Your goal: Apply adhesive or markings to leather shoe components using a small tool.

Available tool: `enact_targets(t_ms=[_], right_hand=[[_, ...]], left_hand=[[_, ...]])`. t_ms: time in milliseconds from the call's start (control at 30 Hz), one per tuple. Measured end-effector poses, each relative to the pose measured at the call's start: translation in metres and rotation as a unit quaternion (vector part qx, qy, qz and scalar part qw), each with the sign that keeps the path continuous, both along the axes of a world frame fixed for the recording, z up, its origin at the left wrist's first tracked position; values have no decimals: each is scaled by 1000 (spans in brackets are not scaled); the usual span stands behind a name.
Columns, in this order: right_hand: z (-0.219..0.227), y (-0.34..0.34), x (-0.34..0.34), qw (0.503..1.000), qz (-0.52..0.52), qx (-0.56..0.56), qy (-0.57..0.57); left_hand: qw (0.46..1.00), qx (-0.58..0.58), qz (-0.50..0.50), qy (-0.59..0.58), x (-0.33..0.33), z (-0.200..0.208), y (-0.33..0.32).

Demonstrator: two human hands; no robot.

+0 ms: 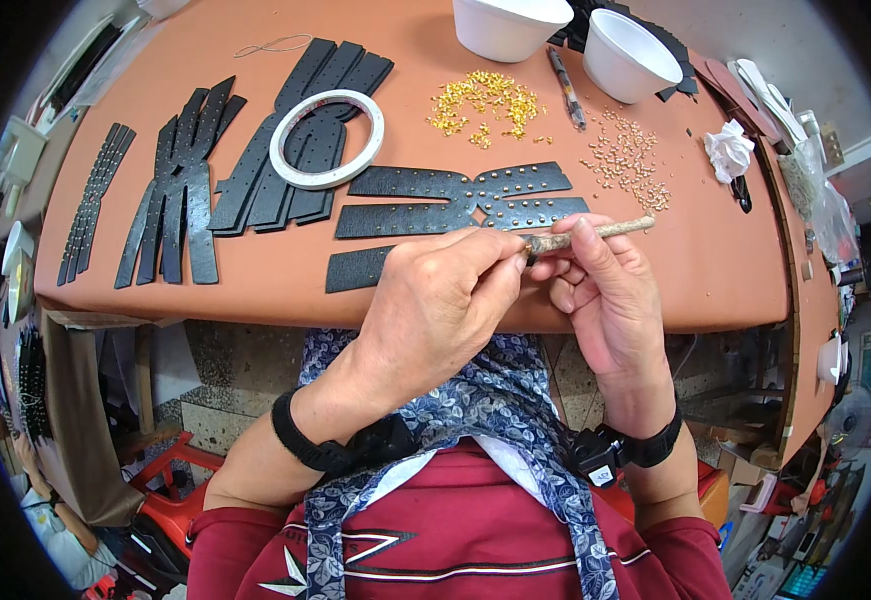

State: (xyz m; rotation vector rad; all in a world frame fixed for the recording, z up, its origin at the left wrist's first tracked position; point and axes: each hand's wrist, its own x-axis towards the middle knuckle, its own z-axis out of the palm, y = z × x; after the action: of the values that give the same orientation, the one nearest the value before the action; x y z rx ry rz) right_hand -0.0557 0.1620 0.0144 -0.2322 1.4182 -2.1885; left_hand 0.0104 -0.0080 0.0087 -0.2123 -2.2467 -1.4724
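Cannot see the right end of the lowest black strip (359, 270), covered by the left hand (444, 287). Cannot trace the left tip of the mottled stick (628, 228), lost at the pinching fingers (504, 268) — nor identify the tiny speck (528, 249) there. Cannot view all of the stacked black pieces (266, 190) beneath the white ring (328, 180). Cannot tell the exact shape of the golden bits (501, 100), too small. Cannot view the whole left-hand bowl (511, 30), cropped by the upper edge — nor the whole co-worker (74, 560), cut off at lower left.
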Motion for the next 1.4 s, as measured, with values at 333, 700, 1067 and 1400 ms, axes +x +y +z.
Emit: enact_targets(t_ms=[333,700,1067,1400], right_hand=[[-1,24,-7,964,-88,147,204],[-12,15,0,901,-75,268,332],[-9,8,0,858,-85,309,401],[-4,-1,-3,729,-56,396,555]], left_hand=[[962,-223,22,155,9,-20,-17],[940,-310,-29,143,9,-27,-17],[944,-299,-30,139,9,-28,-17],[944,-295,-30,143,8,-27,-18]])
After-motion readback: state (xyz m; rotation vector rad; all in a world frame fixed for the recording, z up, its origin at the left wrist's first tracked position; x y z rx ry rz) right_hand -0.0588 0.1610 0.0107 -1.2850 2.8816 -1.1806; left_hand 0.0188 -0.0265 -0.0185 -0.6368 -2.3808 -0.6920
